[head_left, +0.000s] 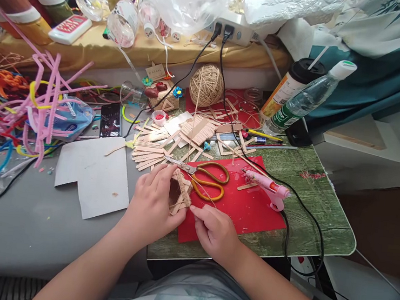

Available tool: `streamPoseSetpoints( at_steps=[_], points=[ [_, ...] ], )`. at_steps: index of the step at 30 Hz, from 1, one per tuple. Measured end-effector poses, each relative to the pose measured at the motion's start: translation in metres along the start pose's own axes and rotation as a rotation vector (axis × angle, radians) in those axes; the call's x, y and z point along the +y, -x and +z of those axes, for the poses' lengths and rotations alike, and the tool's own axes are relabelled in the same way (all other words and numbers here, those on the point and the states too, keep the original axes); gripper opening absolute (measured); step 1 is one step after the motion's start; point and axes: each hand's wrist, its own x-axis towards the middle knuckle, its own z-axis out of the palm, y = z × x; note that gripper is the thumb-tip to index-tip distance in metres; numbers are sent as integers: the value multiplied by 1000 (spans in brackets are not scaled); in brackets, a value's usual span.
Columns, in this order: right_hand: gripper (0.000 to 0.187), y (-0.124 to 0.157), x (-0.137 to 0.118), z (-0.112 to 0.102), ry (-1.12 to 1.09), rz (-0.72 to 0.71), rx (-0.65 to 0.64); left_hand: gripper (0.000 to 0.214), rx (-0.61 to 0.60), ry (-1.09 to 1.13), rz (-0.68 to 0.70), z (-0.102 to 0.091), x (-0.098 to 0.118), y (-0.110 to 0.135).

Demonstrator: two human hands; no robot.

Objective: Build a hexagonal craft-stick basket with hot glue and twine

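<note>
My left hand (156, 207) is wrapped round a small box of craft sticks (180, 203), held tilted above the table with its hollow side showing. Strands of twine (183, 186) are wound along the box's upper edge. My right hand (216, 231) is closed, its index fingertip against the box's lower right corner. A loose loop of twine runs down to the right fingers, which partly hide it. Just behind the box lie scissors with yellow-brown handles (213, 181), blades spread a little. A pink glue gun (267, 186) rests on the red sheet (246, 215) to the right.
A twine ball (206, 86) stands behind loose craft sticks (149, 150). White card (103, 174), a phone (110, 120) and pink pipe cleaners (51, 104) lie left. A water bottle (305, 101) and a lidded cup (289, 85) stand back right. The glue gun's black cord (314, 220) hangs over the front edge.
</note>
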Motion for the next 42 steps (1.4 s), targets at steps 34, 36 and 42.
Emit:
streamPoseSetpoints(
  at_steps=[34,36,42],
  points=[
    [26,1,7,3,-47,9,30,77,-67,-31,61,-3,-1,-5],
    [24,1,7,3,-38,19,30,75,-53,-40,59,-1,-1,-5],
    [27,-1,7,1,-35,19,41,74,-60,-49,48,-3,2,-7]
  ],
)
